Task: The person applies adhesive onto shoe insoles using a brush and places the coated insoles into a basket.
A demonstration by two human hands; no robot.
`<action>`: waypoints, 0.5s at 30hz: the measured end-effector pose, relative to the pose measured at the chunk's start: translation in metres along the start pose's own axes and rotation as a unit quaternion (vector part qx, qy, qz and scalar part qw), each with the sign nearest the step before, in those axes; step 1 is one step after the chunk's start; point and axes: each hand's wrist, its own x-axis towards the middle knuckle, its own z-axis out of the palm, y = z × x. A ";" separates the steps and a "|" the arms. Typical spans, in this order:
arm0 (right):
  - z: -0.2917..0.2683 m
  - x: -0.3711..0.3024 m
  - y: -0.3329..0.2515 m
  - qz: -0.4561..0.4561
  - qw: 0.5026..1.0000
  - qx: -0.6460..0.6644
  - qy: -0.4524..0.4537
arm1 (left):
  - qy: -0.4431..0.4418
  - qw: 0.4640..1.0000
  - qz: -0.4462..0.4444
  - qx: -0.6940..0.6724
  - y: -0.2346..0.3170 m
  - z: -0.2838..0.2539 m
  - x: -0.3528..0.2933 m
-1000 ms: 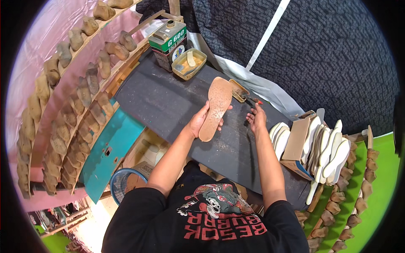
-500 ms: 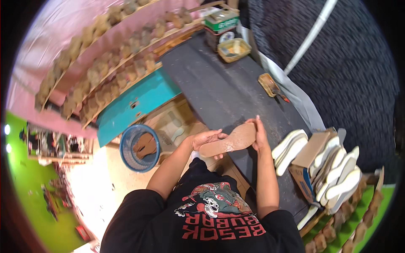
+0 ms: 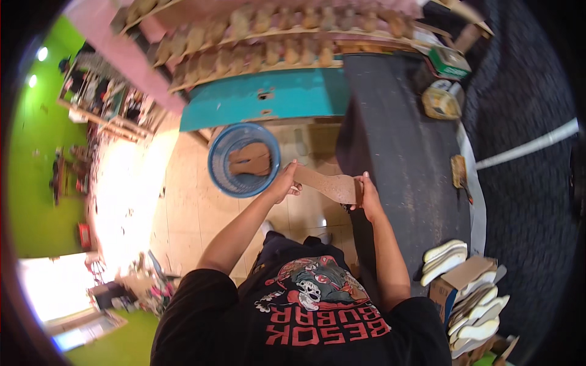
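Observation:
A brown shoe insole (image 3: 326, 184) is stretched between my two hands, above the floor beside the dark worktable. My left hand (image 3: 285, 183) grips its narrower end, with the fingers wrapped around the edge. At the wider end, my right hand (image 3: 367, 198) pinches it between thumb and fingers. Just beyond my left hand stands a blue plastic basket (image 3: 215, 172), with several brown soles (image 3: 251, 160) lying in it. The insole is held apart from the basket.
The dark worktable (image 3: 406, 158) runs along my right. On it are a yellow tub (image 3: 441, 105), a small tray with a brush (image 3: 459, 172) and stacked pale soles (image 3: 444, 259) by a cardboard box (image 3: 467, 273). Wooden shelves of shoe lasts (image 3: 259, 55) line the far wall above a teal panel (image 3: 232, 100).
My view has turned left toward the basket. Both hands, with the insole, have swung away from the worktable, and the insole now tilts down to the right.

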 end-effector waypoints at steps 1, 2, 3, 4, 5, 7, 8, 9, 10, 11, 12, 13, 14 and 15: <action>0.022 0.005 0.006 0.048 0.998 -0.038 -0.012 | 0.015 1.000 -0.005 0.009 -0.002 -0.024 -0.007; 0.044 0.010 0.012 0.093 0.993 -0.074 -0.020 | 0.028 0.999 -0.010 0.019 -0.004 -0.048 -0.014; 0.061 0.019 0.022 0.136 0.986 -0.080 -0.062 | 0.046 0.999 -0.016 0.024 -0.009 -0.077 -0.021; 0.079 0.026 0.035 0.139 0.984 -0.090 -0.070 | 0.053 0.998 -0.014 0.013 -0.013 -0.107 -0.027; 0.100 0.031 0.048 0.164 0.979 -0.088 -0.081 | 0.036 0.998 -0.030 0.035 -0.018 -0.136 -0.033; 0.138 0.039 0.069 0.178 0.979 -0.059 -0.076 | 0.025 0.996 -0.050 0.066 -0.016 -0.182 -0.047; 0.156 0.044 0.085 0.181 0.978 -0.068 -0.078 | 0.027 0.997 -0.049 0.056 -0.018 -0.205 -0.053; 0.172 0.051 0.102 0.177 0.982 -0.014 -0.064 | 0.051 0.995 -0.049 0.070 -0.019 -0.226 -0.056; 0.183 0.060 0.117 0.174 0.983 0.040 -0.048 | 0.074 0.992 -0.050 0.083 -0.022 -0.242 -0.057; 0.191 0.066 0.130 0.171 0.981 0.072 -0.056 | 0.076 0.993 -0.051 0.072 -0.027 -0.251 -0.060; 0.197 0.074 0.139 0.172 0.981 0.068 -0.054 | 0.087 0.994 -0.041 0.046 -0.027 -0.263 -0.061; 0.201 0.082 0.147 0.183 0.978 0.095 -0.028 | 0.097 0.995 -0.033 0.021 -0.027 -0.271 -0.060; 0.220 0.088 0.158 0.201 0.972 0.124 -0.013 | 0.108 0.993 -0.038 0.017 -0.041 -0.289 -0.065; 0.236 0.091 0.162 0.215 0.971 0.105 -0.019 | 0.134 0.989 -0.042 -0.039 -0.068 -0.303 -0.071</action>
